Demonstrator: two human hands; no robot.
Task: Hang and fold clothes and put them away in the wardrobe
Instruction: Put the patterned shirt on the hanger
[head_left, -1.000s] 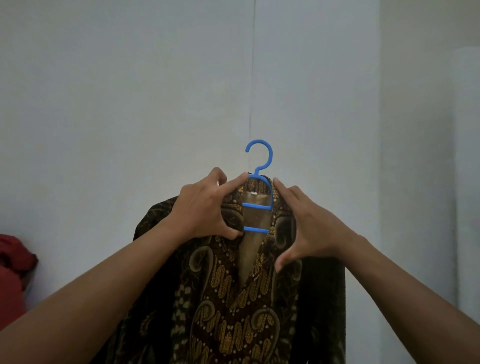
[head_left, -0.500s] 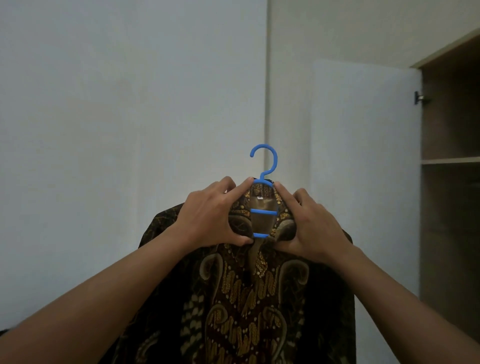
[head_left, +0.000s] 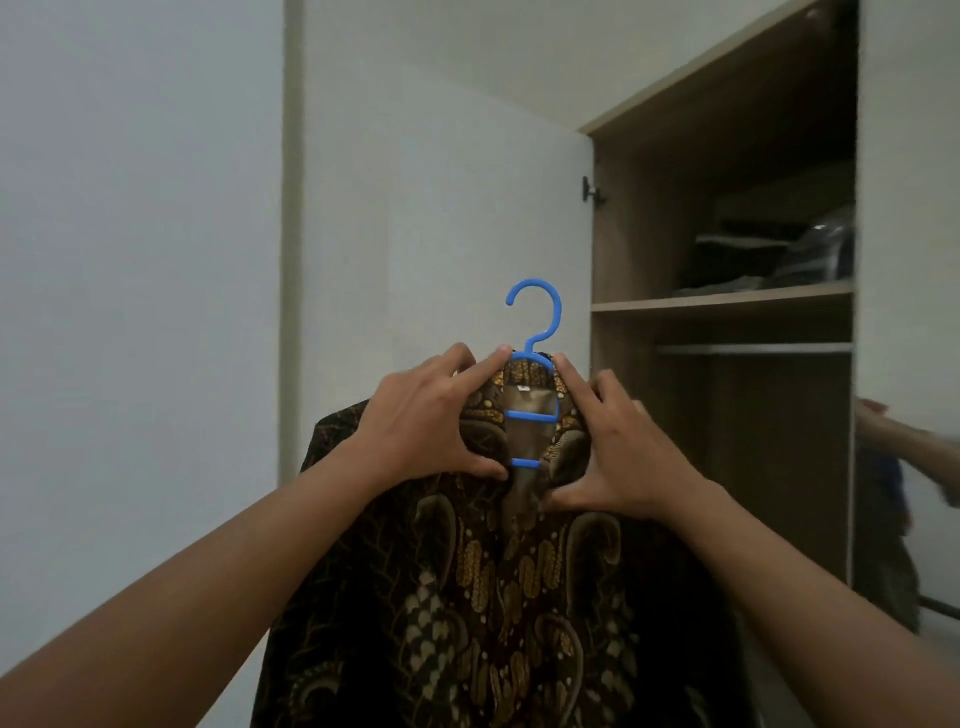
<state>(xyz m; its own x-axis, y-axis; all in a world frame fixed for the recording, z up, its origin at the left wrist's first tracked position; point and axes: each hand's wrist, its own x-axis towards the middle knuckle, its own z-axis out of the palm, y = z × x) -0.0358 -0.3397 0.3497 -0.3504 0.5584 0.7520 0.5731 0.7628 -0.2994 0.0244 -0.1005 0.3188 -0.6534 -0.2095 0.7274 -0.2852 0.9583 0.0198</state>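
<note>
A dark brown batik shirt (head_left: 488, 597) with gold patterns hangs on a blue plastic hanger (head_left: 537, 322), held up in front of me. My left hand (head_left: 421, 421) grips the collar and hanger shoulder on the left side. On the right side my right hand (head_left: 623, 447) pinches the collar. The hanger's hook stands free above my fingers. To the right is the open wardrobe (head_left: 618, 249), with a metal hanging rail (head_left: 753, 349) under its shelf (head_left: 722, 302). The rail is bare in the part I can see.
The wardrobe's white door (head_left: 441, 208) stands open behind the shirt. Folded dark clothes (head_left: 769, 260) lie on the shelf. A mirrored panel (head_left: 909, 467) at the far right shows a reflection of an arm. A plain white wall fills the left.
My view has turned to the right, bringing the open wardrobe, shelf and rail into sight. Both hands keep hold of the shirt collar on the hanger; the red cloth at left has left the frame.
</note>
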